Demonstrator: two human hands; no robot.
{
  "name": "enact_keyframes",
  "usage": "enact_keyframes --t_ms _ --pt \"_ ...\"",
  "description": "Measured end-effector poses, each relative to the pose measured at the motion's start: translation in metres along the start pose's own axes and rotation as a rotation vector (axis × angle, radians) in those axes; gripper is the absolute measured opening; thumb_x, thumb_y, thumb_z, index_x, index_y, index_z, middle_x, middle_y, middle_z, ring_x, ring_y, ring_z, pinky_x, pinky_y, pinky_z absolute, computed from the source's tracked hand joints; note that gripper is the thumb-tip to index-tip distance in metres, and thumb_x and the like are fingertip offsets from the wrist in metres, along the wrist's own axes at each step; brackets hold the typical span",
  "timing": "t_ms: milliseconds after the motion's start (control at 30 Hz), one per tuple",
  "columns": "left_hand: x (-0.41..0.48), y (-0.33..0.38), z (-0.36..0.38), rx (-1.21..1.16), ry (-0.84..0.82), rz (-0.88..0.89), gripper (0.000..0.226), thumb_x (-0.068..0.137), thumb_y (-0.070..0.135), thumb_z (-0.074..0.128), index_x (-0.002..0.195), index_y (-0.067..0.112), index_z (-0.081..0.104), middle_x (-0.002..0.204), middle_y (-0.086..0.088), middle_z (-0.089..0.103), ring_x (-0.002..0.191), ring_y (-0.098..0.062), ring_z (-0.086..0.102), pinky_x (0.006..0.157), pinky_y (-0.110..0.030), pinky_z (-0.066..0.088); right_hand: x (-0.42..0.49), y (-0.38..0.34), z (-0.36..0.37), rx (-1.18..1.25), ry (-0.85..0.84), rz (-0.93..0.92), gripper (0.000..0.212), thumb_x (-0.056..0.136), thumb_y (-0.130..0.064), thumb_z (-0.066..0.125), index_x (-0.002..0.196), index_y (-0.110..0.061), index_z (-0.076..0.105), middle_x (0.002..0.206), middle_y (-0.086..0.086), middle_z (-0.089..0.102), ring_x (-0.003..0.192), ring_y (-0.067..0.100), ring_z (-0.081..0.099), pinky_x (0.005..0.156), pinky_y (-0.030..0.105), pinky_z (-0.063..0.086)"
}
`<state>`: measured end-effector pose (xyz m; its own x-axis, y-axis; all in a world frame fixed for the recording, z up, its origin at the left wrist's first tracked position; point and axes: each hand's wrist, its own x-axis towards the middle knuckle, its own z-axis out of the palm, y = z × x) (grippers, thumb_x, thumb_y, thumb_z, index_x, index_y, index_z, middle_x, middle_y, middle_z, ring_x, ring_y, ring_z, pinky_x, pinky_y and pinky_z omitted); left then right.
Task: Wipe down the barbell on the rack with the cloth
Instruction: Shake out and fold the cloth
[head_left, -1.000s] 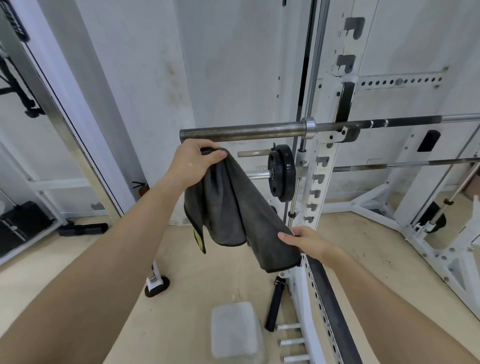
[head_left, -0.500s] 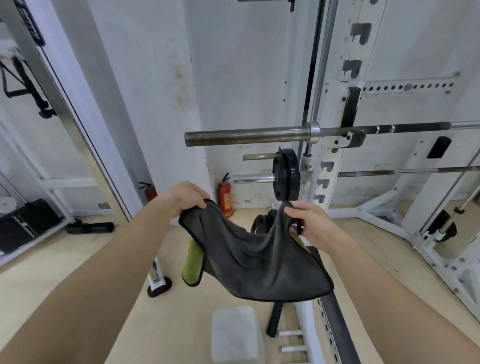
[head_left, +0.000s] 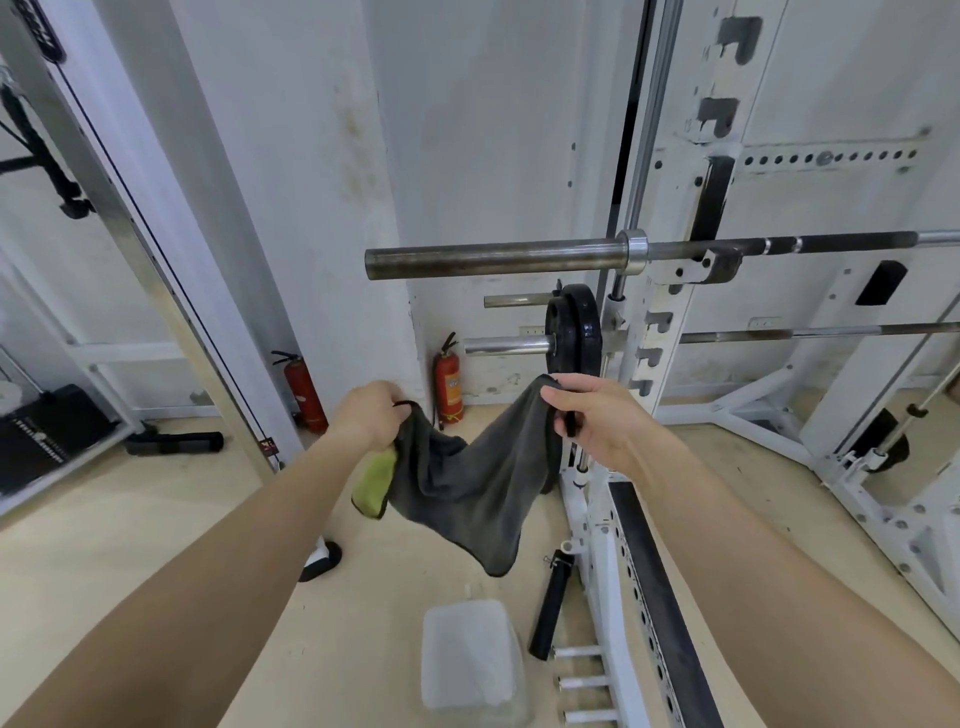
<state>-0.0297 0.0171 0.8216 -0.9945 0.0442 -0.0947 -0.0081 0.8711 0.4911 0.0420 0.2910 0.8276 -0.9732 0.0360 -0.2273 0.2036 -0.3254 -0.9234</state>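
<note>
A dark grey cloth (head_left: 467, 483) with a green underside hangs stretched between my two hands, well below the barbell. My left hand (head_left: 366, 415) grips one corner of it and my right hand (head_left: 597, 415) pinches the opposite corner. The steel barbell (head_left: 493, 257) lies horizontally on the white rack (head_left: 670, 291), its bare sleeve end sticking out to the left past a shiny collar. Neither the cloth nor my hands touch the bar.
A second lower bar carries a black weight plate (head_left: 574, 332). Two red fire extinguishers (head_left: 449, 382) stand by the wall. On the floor lie a clear plastic box (head_left: 470, 660) and a black handle (head_left: 550, 605). A mirror frame (head_left: 156, 249) slants at the left.
My left hand dropped from the bar's end to below it. My right hand rose and took the cloth's other corner, so the cloth is now spread between both hands.
</note>
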Motion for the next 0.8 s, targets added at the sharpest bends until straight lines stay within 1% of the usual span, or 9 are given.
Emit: enact_keyframes --t_ms 67,167,233,400,467,567,633,733,800 --pt "-0.003 0.014 -0.004 -0.422 -0.131 -0.133 0.01 0.102 0.019 0.055 0.106 0.016 0.063 0.093 -0.01 0.066 0.066 -0.022 0.067 0.051 -0.026 0.057 0.002 0.001 0.007 0.011 0.007 0.013 0.019 0.09 0.004 0.065 0.105 -0.003 0.074 0.094 0.01 0.071 0.09 0.022 0.062 0.068 0.026 0.05" --pt "-0.008 0.03 -0.011 -0.875 -0.318 -0.221 0.02 0.098 0.002 0.057 0.116 0.002 0.066 0.112 -0.019 0.068 0.081 -0.022 0.069 0.06 -0.024 0.061 0.003 0.003 0.019 -0.018 -0.028 0.014 0.022 0.09 0.003 0.066 0.109 -0.007 0.073 0.09 0.007 0.071 0.089 0.022 0.06 0.078 0.032 0.049" --pt "-0.011 0.038 -0.012 -1.046 -0.411 -0.223 0.029 0.095 -0.008 0.056 0.124 -0.007 0.062 0.119 -0.025 0.065 0.09 -0.026 0.068 0.064 -0.026 0.061 0.003 0.004 0.026 -0.063 -0.039 -0.004 0.025 0.09 0.001 0.067 0.113 -0.009 0.071 0.097 0.006 0.073 0.09 0.02 0.064 0.082 0.032 0.053" --pt "-0.019 0.054 -0.005 -1.148 -0.509 -0.181 0.035 0.093 -0.012 0.051 0.126 -0.007 0.06 0.098 -0.015 0.069 0.08 -0.02 0.066 0.07 -0.028 0.057 0.001 0.009 0.037 -0.233 -0.018 -0.117 0.023 0.089 -0.001 0.069 0.099 -0.021 0.074 0.103 -0.001 0.076 0.101 0.019 0.069 0.092 0.039 0.056" --pt "-0.023 0.06 -0.001 -1.159 -0.523 -0.162 0.03 0.092 -0.013 0.051 0.116 -0.004 0.066 0.092 -0.011 0.073 0.078 -0.017 0.07 0.071 -0.025 0.057 -0.001 0.012 0.038 -0.255 -0.019 -0.146 0.023 0.089 0.0 0.068 0.1 -0.02 0.074 0.1 -0.002 0.076 0.097 0.017 0.07 0.091 0.038 0.056" --pt "-0.029 0.07 0.006 -1.231 -0.482 -0.173 0.023 0.091 -0.015 0.052 0.095 -0.001 0.069 0.092 -0.011 0.074 0.082 -0.017 0.072 0.072 -0.024 0.06 -0.005 0.014 0.036 -0.245 -0.035 -0.177 0.024 0.089 0.003 0.067 0.105 -0.014 0.074 0.095 -0.001 0.077 0.083 0.011 0.07 0.077 0.026 0.057" --pt "-0.031 0.074 0.01 -1.281 -0.43 -0.205 0.02 0.09 -0.016 0.055 0.086 -0.001 0.067 0.088 -0.013 0.073 0.084 -0.019 0.07 0.076 -0.026 0.06 -0.006 0.014 0.033 -0.3 -0.041 -0.203 0.025 0.089 0.003 0.067 0.108 -0.011 0.074 0.097 0.006 0.077 0.084 0.015 0.068 0.077 0.029 0.056" --pt "-0.033 0.079 0.013 -1.32 -0.411 -0.246 0.014 0.089 -0.015 0.059 0.084 -0.004 0.066 0.082 -0.014 0.073 0.08 -0.019 0.07 0.066 -0.024 0.062 -0.008 0.015 0.031 -0.395 -0.08 -0.242 0.027 0.088 0.0 0.069 0.112 -0.012 0.074 0.101 0.013 0.074 0.088 0.02 0.065 0.084 0.036 0.053" --pt "-0.034 0.081 0.015 -1.372 -0.397 -0.275 0.01 0.089 -0.015 0.059 0.087 -0.008 0.066 0.088 -0.018 0.071 0.079 -0.021 0.071 0.058 -0.021 0.059 -0.01 0.014 0.032 -0.514 -0.14 -0.32 0.03 0.084 -0.009 0.076 0.113 -0.018 0.074 0.104 0.002 0.074 0.095 0.014 0.068 0.091 0.032 0.054"
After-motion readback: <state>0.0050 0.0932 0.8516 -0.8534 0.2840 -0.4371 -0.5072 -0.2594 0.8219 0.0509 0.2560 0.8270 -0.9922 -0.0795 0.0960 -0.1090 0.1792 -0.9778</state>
